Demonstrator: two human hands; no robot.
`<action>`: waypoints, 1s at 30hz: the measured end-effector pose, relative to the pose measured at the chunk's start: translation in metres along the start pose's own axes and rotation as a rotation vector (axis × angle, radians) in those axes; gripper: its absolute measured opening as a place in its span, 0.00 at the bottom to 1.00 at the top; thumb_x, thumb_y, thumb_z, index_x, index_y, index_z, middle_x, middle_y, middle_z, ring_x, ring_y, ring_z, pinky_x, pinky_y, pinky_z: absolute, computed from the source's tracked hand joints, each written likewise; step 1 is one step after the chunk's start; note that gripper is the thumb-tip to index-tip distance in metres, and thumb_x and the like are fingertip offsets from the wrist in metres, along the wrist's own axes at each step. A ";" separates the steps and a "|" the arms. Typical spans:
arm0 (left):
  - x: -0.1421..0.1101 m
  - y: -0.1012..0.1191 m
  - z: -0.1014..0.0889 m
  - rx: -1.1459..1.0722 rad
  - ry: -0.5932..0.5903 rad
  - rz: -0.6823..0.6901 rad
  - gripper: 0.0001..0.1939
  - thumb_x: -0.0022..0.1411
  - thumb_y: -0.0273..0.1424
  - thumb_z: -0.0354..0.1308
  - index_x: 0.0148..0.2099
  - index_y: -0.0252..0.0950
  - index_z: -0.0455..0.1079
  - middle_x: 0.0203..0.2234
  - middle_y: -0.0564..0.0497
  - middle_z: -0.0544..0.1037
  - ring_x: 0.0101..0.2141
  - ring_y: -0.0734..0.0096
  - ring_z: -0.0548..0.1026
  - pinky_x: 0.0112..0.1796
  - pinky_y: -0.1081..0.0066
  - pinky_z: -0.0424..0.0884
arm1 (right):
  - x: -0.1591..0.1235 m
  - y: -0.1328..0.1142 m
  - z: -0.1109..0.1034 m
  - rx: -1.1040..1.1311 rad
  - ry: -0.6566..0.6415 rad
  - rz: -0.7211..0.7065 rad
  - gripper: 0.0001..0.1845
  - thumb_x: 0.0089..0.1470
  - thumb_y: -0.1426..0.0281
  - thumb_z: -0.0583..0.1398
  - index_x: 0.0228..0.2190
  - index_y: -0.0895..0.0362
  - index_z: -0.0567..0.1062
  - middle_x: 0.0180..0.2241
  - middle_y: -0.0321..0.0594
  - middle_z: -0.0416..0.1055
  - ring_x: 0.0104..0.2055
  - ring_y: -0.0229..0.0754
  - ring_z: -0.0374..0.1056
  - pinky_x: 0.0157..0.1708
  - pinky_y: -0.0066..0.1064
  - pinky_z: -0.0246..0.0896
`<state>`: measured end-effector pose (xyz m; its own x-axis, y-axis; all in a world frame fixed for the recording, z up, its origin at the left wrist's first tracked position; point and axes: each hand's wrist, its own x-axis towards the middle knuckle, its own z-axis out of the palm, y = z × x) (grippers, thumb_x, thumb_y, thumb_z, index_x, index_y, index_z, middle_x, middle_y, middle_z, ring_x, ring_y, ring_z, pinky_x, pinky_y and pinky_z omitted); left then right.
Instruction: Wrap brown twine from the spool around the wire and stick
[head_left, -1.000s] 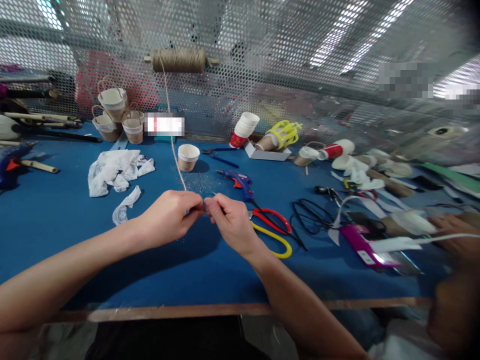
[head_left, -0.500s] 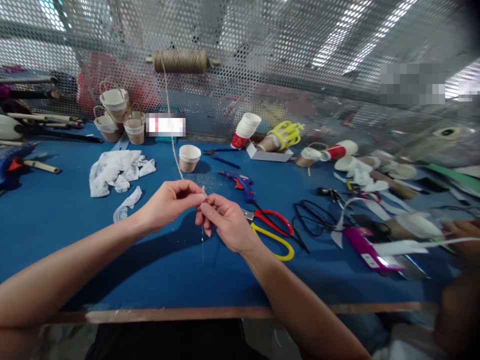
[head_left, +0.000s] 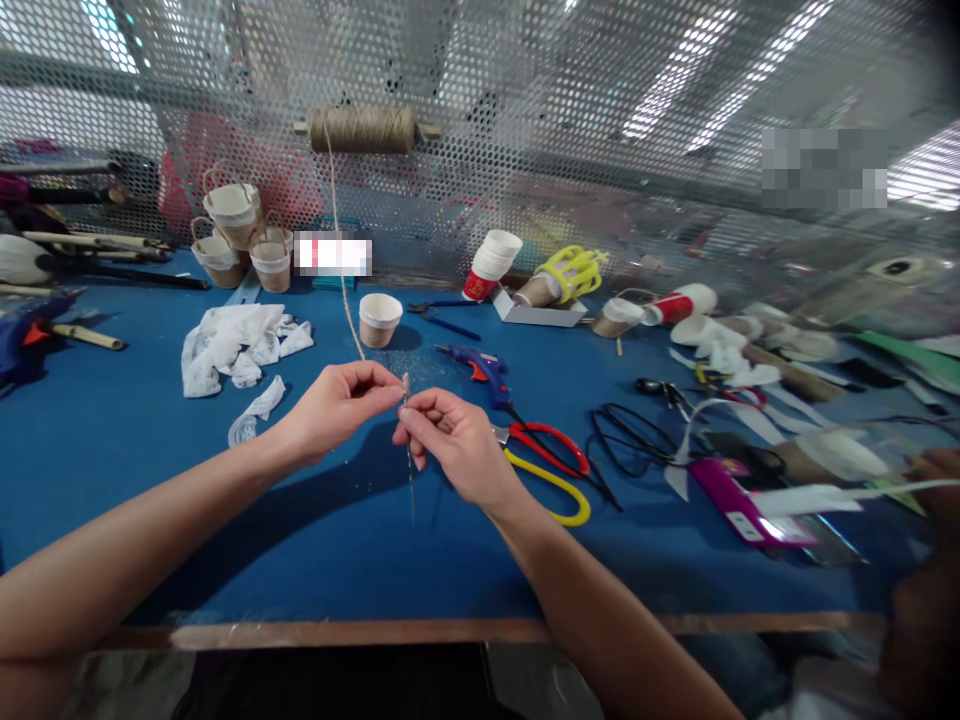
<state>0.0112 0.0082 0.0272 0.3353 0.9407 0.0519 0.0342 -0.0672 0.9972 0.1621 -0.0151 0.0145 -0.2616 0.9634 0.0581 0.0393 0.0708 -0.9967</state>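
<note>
A spool of brown twine (head_left: 364,130) hangs on the perforated metal screen, and one strand (head_left: 339,260) runs down from it to my hands. My left hand (head_left: 337,408) pinches the twine just below its frayed end. My right hand (head_left: 450,445) is closed right beside it, fingertips pinching a thin needle-like piece (head_left: 410,480) that points down toward the blue table (head_left: 360,540). Both hands hover above the table, fingertips almost touching.
Red and yellow scissors (head_left: 544,462) and a blue glue gun (head_left: 476,362) lie just right of my hands. White lace scraps (head_left: 232,345), a paper cup (head_left: 379,317), small twine-handled cups (head_left: 232,225) and stacked cups (head_left: 487,262) sit farther back. Another person's hand (head_left: 934,480) works at the right edge.
The hands went from pulling the twine level between them to holding it upright, with the thin piece now hanging down from my right fingers. They rose slightly.
</note>
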 end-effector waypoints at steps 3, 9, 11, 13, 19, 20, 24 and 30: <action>0.000 0.001 0.001 0.012 0.004 0.018 0.05 0.52 0.30 0.54 0.28 0.32 0.66 0.24 0.54 0.70 0.26 0.79 0.65 0.31 0.75 0.62 | 0.000 0.000 0.000 0.010 -0.005 -0.005 0.06 0.48 0.68 0.58 0.25 0.58 0.67 0.19 0.33 0.69 0.16 0.28 0.59 0.16 0.22 0.58; 0.000 0.000 0.001 0.105 0.027 0.056 0.06 0.53 0.31 0.53 0.28 0.33 0.65 0.24 0.54 0.70 0.27 0.78 0.65 0.31 0.74 0.62 | 0.000 0.000 0.000 0.023 -0.011 -0.014 0.06 0.49 0.69 0.58 0.25 0.58 0.67 0.19 0.32 0.68 0.15 0.28 0.59 0.15 0.22 0.56; 0.000 -0.001 0.002 0.121 0.029 0.059 0.07 0.53 0.32 0.53 0.28 0.33 0.65 0.24 0.53 0.70 0.27 0.77 0.65 0.31 0.73 0.62 | -0.001 0.000 0.000 0.004 -0.001 -0.008 0.06 0.49 0.68 0.58 0.25 0.58 0.66 0.19 0.32 0.68 0.15 0.28 0.59 0.15 0.22 0.57; 0.000 -0.002 0.002 0.135 0.024 0.051 0.07 0.53 0.32 0.53 0.28 0.33 0.65 0.25 0.53 0.70 0.27 0.76 0.66 0.31 0.73 0.62 | -0.001 -0.001 0.001 -0.034 0.019 -0.003 0.06 0.48 0.68 0.58 0.25 0.58 0.66 0.19 0.33 0.68 0.16 0.28 0.59 0.16 0.22 0.58; 0.002 -0.002 -0.003 0.371 0.058 0.139 0.07 0.53 0.32 0.53 0.29 0.33 0.69 0.35 0.47 0.71 0.37 0.68 0.69 0.39 0.66 0.64 | 0.000 0.005 0.003 -0.151 0.086 -0.021 0.07 0.48 0.67 0.57 0.27 0.58 0.66 0.20 0.33 0.67 0.18 0.29 0.59 0.17 0.21 0.59; 0.002 -0.002 -0.004 0.463 0.081 0.177 0.07 0.53 0.32 0.54 0.29 0.34 0.70 0.38 0.46 0.71 0.41 0.65 0.67 0.42 0.63 0.62 | 0.000 0.007 0.003 -0.165 0.088 -0.022 0.07 0.48 0.67 0.57 0.27 0.58 0.66 0.20 0.33 0.67 0.18 0.29 0.59 0.17 0.21 0.59; -0.003 -0.001 -0.002 0.843 0.238 0.344 0.08 0.55 0.31 0.54 0.28 0.36 0.72 0.46 0.46 0.68 0.49 0.56 0.60 0.47 0.52 0.55 | 0.002 0.013 0.003 -0.200 0.085 -0.027 0.07 0.49 0.67 0.56 0.27 0.58 0.66 0.20 0.33 0.67 0.19 0.30 0.59 0.17 0.21 0.59; -0.007 -0.013 0.003 0.768 0.190 0.558 0.06 0.57 0.25 0.50 0.29 0.33 0.66 0.33 0.46 0.75 0.42 0.65 0.67 0.43 0.61 0.61 | 0.000 0.011 0.004 -0.236 0.058 -0.087 0.07 0.50 0.67 0.56 0.27 0.58 0.66 0.21 0.34 0.66 0.19 0.30 0.59 0.17 0.22 0.60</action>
<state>0.0115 0.0018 0.0140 0.3341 0.7412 0.5822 0.5450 -0.6559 0.5222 0.1584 -0.0152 0.0030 -0.2180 0.9639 0.1530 0.2448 0.2058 -0.9475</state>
